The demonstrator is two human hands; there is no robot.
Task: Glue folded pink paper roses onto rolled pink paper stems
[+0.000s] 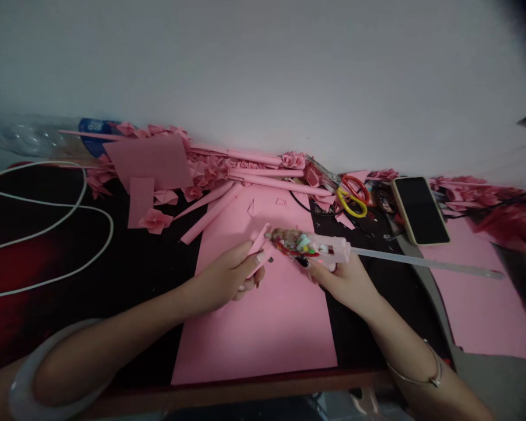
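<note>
Paper strip (259, 248), studded glue gun (319, 247)

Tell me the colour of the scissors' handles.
One red handle and one yellow handle; the head view shows them.

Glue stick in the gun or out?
In: the stick runs from the back of the glue gun, held in the right hand, with no gap visible where it enters.
</note>
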